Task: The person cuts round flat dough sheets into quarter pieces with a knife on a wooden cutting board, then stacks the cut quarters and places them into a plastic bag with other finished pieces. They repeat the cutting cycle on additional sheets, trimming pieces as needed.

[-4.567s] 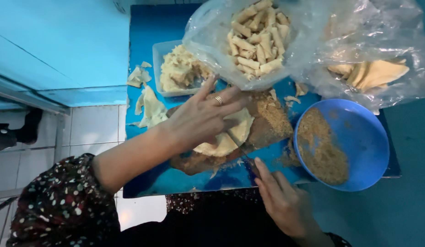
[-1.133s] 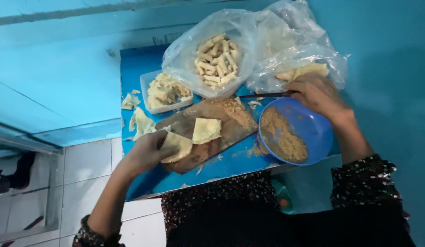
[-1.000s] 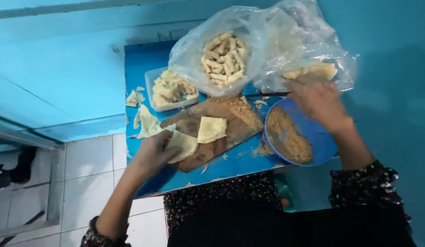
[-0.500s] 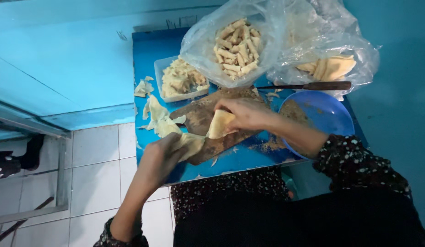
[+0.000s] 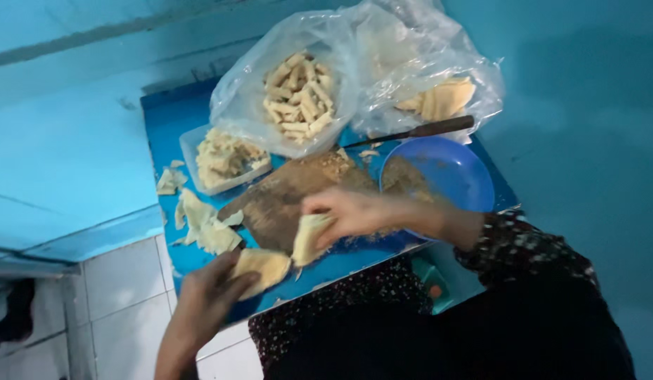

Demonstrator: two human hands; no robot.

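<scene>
1. Hands: right hand (image 5: 347, 211) pinches a pale folded wrapper piece (image 5: 309, 238) at the near edge of the wooden board (image 5: 284, 200), fingers closed on it. Left hand (image 5: 207, 292) is curled round a second wrapper piece (image 5: 259, 267), just beside the first, at the front of the blue table (image 5: 164, 127).
2. Done, judging by the layout: clear bag of finished rolled sticks (image 5: 298, 98) is well filled at the back; a plastic tub (image 5: 224, 158) holds more pale bits.
3. Left: second bag still holds flat wrappers (image 5: 442, 98); blue bowl (image 5: 453, 176) still has brown crumbly filling on its left side. Loose scraps (image 5: 200, 225) lie left of the board.
4. Knife (image 5: 418, 130) rests across the bowl's far rim, untouched.
5. Estimate: mid-batch, neither held piece rolled yet.
</scene>
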